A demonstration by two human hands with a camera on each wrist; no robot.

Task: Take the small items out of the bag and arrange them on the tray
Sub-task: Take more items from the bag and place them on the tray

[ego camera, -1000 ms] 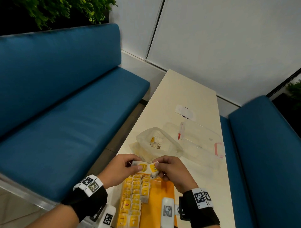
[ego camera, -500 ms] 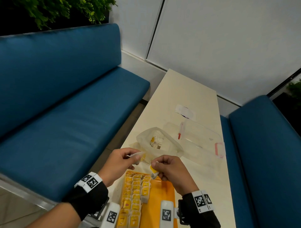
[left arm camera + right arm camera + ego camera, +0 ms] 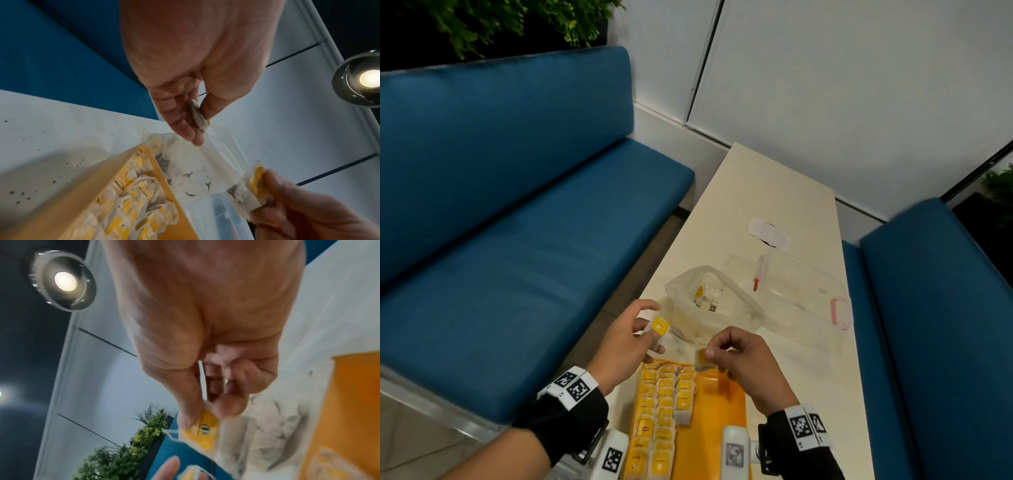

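I am holding one tea bag in each hand above the far end of the orange tray [image 3: 726, 404]. My left hand [image 3: 625, 346] is pinching a tea bag with a yellow tag [image 3: 659, 327] between thumb and fingers, and my right hand [image 3: 748, 361] is pinching a second tea bag [image 3: 703, 359] by its upper edge, just over the tray's far rim. The two are apart from each other — nothing visible is joining them. On the tray, the rows of tea bags [image 3: 664, 418] are filling the left part, in about three columns, while the right part is showing only bare orange, so I am judging the work perhaps half done there. The clear plastic bag [image 3: 736, 305] is standing open just behind the tray, and some tea bags [image 3: 709, 296] are lying inside it — how many I cannot tell. What is left: placing these two, then emptying the bag.
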